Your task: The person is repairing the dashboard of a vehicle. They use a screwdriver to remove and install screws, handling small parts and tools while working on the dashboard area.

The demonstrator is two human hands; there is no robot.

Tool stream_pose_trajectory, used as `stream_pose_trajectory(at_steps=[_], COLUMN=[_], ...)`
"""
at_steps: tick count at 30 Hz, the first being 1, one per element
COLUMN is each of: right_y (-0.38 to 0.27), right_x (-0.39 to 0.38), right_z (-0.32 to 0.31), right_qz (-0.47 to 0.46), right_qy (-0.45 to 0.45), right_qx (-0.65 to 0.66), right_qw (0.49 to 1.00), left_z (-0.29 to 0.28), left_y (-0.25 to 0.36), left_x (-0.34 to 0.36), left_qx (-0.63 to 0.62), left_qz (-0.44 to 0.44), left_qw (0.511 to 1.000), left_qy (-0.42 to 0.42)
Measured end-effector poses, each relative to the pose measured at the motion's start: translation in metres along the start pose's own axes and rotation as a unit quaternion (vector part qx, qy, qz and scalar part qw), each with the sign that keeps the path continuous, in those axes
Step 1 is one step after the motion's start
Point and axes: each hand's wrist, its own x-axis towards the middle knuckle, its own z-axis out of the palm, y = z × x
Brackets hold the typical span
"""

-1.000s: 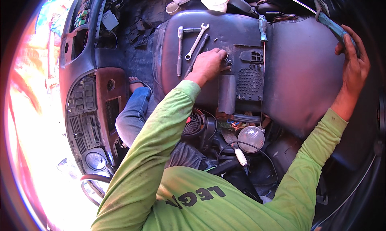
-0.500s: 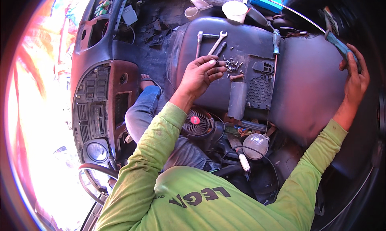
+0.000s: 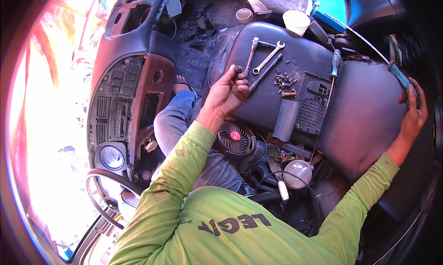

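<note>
Near the left edge of the dark seat, my left hand pinches a small dark round-ended piece, too small to identify. Beside its fingertips lie a ratchet handle, a combination wrench and a dark extension bar. Several small screws sit in a pile to the right of them. My right hand, at the far right, is wrapped round the blue-green handle of a long screwdriver; its thin shaft points up and left.
A black grille panel and a second long screwdriver rest on the seat. Beyond stand a white cup and a blue box. A small fan, a round lamp and a steering wheel are nearer me; the opened dashboard is left.
My left hand has moved left across the seat, away from the screws, and the small piece now shows at its fingertips. The right hand keeps its hold on the screwdriver. The whole view has shifted.
</note>
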Motion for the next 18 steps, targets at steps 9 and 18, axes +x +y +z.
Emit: stream_pose_trajectory(at_steps=[9,18], right_y=[-0.008,-0.016], right_x=[-0.005,-0.006], right_z=[0.005,0.01], right_qz=[-0.011,0.002], right_qy=[-0.02,-0.014], right_qx=[0.009,0.021], right_qw=[1.0,1.0], left_z=[-0.004,-0.023], left_y=[-0.011,-0.018], left_x=[0.006,0.011], left_qx=[0.22,0.247], left_qz=[0.05,-0.03], left_qw=[0.96,0.955], left_qy=[0.165,0.163])
